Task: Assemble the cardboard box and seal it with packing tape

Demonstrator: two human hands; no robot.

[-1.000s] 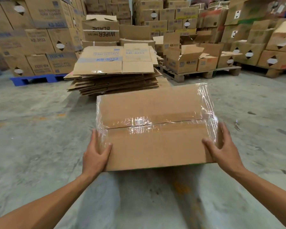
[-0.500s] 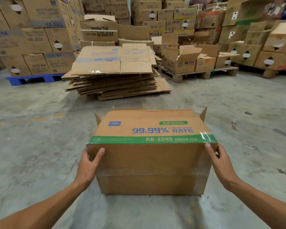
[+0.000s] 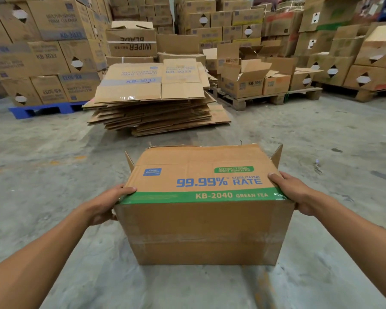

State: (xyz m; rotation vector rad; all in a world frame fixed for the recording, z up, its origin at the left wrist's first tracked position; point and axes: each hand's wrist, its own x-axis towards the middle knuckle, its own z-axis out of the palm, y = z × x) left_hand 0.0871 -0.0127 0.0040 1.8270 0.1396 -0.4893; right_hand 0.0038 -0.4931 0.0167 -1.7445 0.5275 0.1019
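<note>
The cardboard box sits low in the near middle of the view, held between both hands above or on the concrete floor; whether its lower edge touches the floor cannot be told. It lies tipped: the printed side, with "99.99% STERILIZATION RATE" and the green band reading "KB-2040 GREEN TEA", faces up, while the taped bottom seam faces the person as a pale strip running left to right across the near face. That tape looks already applied, which suggests the bottom is done and the box is being turned so its open end comes up.

The left hand clamps the left side at the green band, thumb laid over the top edge and fingers wrapped out of sight around the side. The right hand mirrors it on the right side, thumb on top, fingers closed against the far-side panel. Gripping at opposite ends on the same edge gives an even hold for rotating a wide, light carton.

At the far end two flap corners stick up, left and right, so that end appears unsealed.

Farther off lies a stack of flattened cartons, probably the supply. No packing tape roll is visible.
</note>
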